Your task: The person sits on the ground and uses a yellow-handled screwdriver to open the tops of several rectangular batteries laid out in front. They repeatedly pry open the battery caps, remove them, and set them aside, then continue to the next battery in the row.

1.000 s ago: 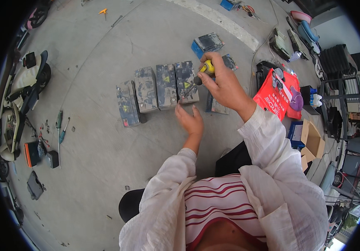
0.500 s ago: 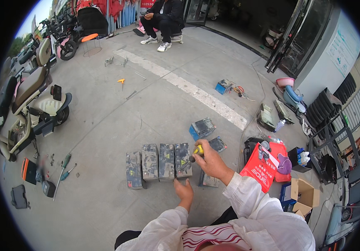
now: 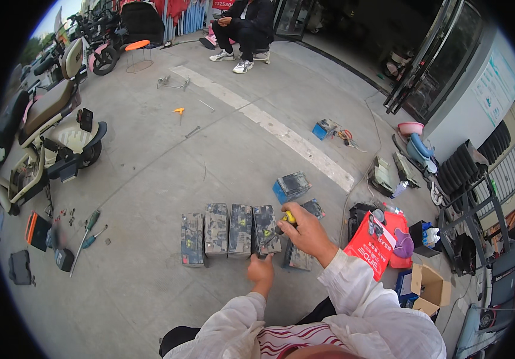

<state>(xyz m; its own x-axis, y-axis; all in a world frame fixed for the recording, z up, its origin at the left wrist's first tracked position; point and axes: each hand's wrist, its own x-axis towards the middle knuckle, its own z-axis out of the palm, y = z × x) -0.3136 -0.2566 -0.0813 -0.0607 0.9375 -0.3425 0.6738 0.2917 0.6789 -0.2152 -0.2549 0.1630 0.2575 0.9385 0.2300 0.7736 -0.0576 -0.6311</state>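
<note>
Several dusty camouflage-patterned batteries (image 3: 215, 230) stand side by side on the concrete floor. My right hand (image 3: 308, 233) is closed around a yellow-and-black screwdriver (image 3: 288, 218), its shaft angled down over the rightmost battery (image 3: 264, 216) of the row; the exact contact of its tip is hard to see. My left hand (image 3: 260, 272) grips that battery's near end with bent fingers, just below the tool. Another battery (image 3: 299, 257) lies partly behind my right wrist, and a blue-sided battery (image 3: 290, 186) sits beyond the row.
Scooters (image 3: 60, 137) and scattered tools (image 3: 88, 230) are at left. A seated person (image 3: 242, 33) is beside an open doorway (image 3: 341, 36). At right lie a red bag (image 3: 368, 245), a cardboard box (image 3: 431, 287) and scooter parts (image 3: 383, 173).
The view has tilted up, bringing the seated person and doorway in and shifting the batteries lower. My left hand has closed in on the rightmost battery's near end.
</note>
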